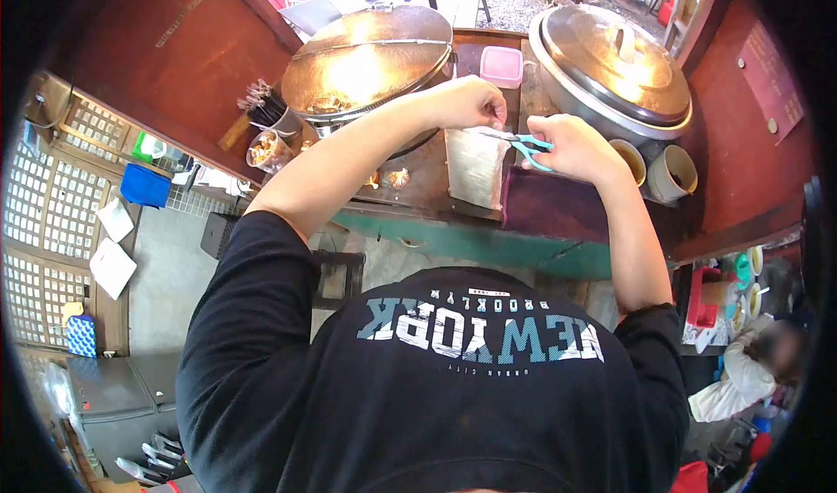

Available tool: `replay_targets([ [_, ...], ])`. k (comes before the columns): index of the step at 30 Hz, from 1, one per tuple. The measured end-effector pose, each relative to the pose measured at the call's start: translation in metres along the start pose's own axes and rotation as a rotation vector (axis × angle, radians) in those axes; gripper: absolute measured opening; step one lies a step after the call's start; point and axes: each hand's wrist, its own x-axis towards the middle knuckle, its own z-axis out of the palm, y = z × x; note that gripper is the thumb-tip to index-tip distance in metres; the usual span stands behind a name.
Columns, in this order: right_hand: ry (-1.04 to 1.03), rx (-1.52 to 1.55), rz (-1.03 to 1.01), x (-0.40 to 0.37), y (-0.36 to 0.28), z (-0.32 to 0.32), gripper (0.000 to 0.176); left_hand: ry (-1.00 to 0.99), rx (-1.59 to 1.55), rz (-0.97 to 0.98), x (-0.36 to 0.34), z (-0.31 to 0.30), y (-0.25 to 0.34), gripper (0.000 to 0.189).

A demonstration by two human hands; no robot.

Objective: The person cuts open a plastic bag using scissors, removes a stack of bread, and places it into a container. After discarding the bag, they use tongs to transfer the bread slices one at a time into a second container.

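My right hand (574, 147) is closed around the teal handles of a pair of scissors (528, 149), whose blades point left across the top of a white package (475, 172). The package stands on the wooden counter, in front of a dark purple cloth (551, 204) to its right. Just above the package's top edge is my left hand (466, 102), its fingers pinched together close to the scissor blades. What lies between those fingertips is too small to make out.
Two large lidded pots, one left (370, 57) and one right (615, 61), flank a pink-lidded box (501, 67). Cups (671, 172) stand at the right. A tub of small items (268, 151) and cutlery (261, 101) are at left. Another person (750, 362) is at lower right.
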Motion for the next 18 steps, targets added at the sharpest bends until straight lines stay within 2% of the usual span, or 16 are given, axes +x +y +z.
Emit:
replay_targets([
  [6, -0.006, 0.023, 0.032, 0.002, -0.001, 0.004, 0.037, -0.01, -0.006, 0.042, -0.011, -0.01, -0.004, 0.012],
  [9, 0.029, -0.003, 0.03, 0.002, -0.001, 0.004, 0.037, -0.06, 0.176, -0.044, -0.016, -0.019, -0.006, 0.012],
  [18, -0.004, 0.0, 0.037, 0.01, -0.006, 0.008, 0.033, 0.025, 0.082, -0.092, -0.013, -0.008, -0.011, 0.012],
])
